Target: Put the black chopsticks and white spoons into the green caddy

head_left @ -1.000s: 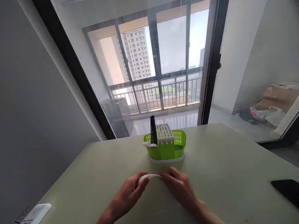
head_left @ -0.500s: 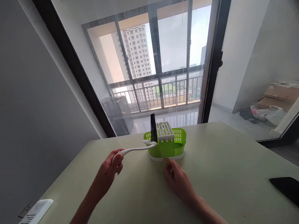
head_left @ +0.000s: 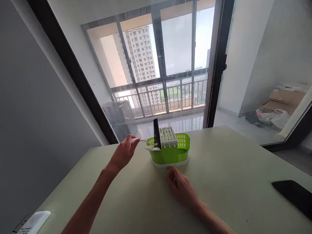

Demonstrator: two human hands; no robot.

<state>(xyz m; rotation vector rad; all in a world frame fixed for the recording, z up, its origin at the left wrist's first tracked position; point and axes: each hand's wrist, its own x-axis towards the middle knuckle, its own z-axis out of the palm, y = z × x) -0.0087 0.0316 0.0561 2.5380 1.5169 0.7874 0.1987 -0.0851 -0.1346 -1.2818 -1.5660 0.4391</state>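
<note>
A white long-handled spoon [head_left: 144, 140] is in my left hand [head_left: 125, 149], its fingers closed round the handle end. The spoon reaches right to a green utensil basket [head_left: 168, 155], its tip overlapping a bunch of black chopsticks [head_left: 156, 133] standing there. Two white spoon bowls [head_left: 149, 148] show at the basket's left rim; which belongs to the held spoon I cannot tell. My right hand [head_left: 180, 187] rests on the table with fingers curled in, the index fingertip at the front edge of the basket's white base [head_left: 161, 165].
The basket stands on a pale green table [head_left: 219, 162], with a white slotted rack [head_left: 168, 135] on its middle. A black flat object [head_left: 292, 195] lies at the right, and a white power strip [head_left: 36, 222] at the lower left. Behind the table is a glass door [head_left: 170, 97].
My left hand has moved up and forward with the spoon, whose handle now lies higher, behind or against the chopsticks. My right hand has kept its place by the basket's base.
</note>
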